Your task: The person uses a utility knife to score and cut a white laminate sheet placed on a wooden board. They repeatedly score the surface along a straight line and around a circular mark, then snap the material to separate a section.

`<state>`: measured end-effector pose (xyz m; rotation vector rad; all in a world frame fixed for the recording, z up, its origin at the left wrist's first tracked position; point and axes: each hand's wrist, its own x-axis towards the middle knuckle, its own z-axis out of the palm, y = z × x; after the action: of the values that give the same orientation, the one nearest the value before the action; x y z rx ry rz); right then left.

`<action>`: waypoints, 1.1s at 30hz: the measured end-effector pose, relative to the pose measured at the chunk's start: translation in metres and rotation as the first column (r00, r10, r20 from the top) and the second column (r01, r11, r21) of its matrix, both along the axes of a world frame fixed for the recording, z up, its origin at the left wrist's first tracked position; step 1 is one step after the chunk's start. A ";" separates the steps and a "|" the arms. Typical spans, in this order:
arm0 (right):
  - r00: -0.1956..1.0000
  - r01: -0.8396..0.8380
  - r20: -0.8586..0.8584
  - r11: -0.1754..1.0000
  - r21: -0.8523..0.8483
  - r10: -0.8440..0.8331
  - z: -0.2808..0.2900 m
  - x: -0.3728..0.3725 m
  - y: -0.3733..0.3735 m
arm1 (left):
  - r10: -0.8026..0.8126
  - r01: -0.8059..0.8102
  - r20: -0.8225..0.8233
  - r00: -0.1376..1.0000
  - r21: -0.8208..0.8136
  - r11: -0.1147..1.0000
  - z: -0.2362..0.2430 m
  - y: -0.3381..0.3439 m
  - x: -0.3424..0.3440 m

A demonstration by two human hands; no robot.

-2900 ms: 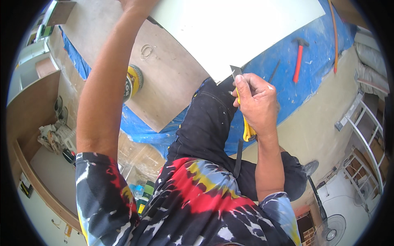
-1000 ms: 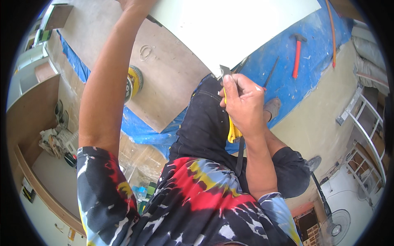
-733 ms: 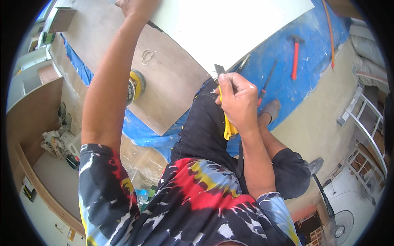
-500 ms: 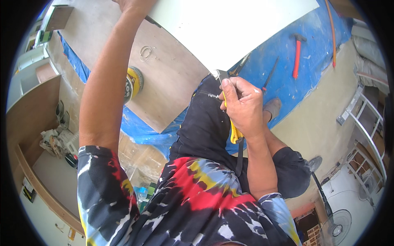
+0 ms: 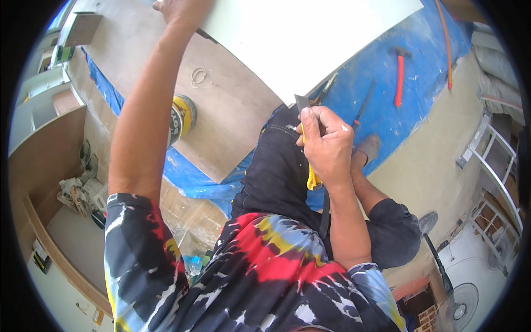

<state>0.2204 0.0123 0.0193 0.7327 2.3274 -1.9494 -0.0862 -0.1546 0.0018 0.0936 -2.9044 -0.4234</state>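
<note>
My right hand [image 5: 327,145] grips a yellow utility knife [image 5: 310,171] with its blade tip at the near corner of a large white sheet [image 5: 310,39]. The white sheet lies on a brown wooden board [image 5: 232,110]. My left hand [image 5: 180,8] reaches far up and presses down at the sheet's left edge, partly cut off by the frame's top. My black trousers [image 5: 276,171] sit just below the board's corner.
A yellow and black can [image 5: 181,117] stands beside the board. A red-handled hammer [image 5: 399,77], a dark screwdriver [image 5: 364,105] and an orange rod [image 5: 444,44] lie on the blue tarp [image 5: 409,127]. A fan [image 5: 462,301] and metal ladder [image 5: 492,171] stand at right; shelves at left.
My right hand with the knife has moved left along the sheet's near edge to its corner, then held there with small shifts. My left arm has stayed in place.
</note>
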 end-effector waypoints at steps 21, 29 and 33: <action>0.815 0.325 0.009 0.471 0.820 -0.579 -0.321 0.093 0.119 | -0.465 0.478 0.108 0.879 -0.182 0.859 -0.025 -0.032 -0.056; 0.808 0.114 0.407 0.792 0.600 -0.425 -0.331 0.112 0.162 | -0.631 0.676 0.268 0.728 -0.124 0.727 -0.017 0.008 0.128; 0.775 0.092 0.514 0.870 0.484 -0.368 -0.303 0.094 0.185 | -0.717 0.762 0.284 0.637 -0.087 0.642 0.010 0.040 0.233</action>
<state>0.3141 0.1972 -0.2840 1.4826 2.3174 -0.9836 0.1470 -0.1145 0.0117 -1.2206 -3.0465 -0.2290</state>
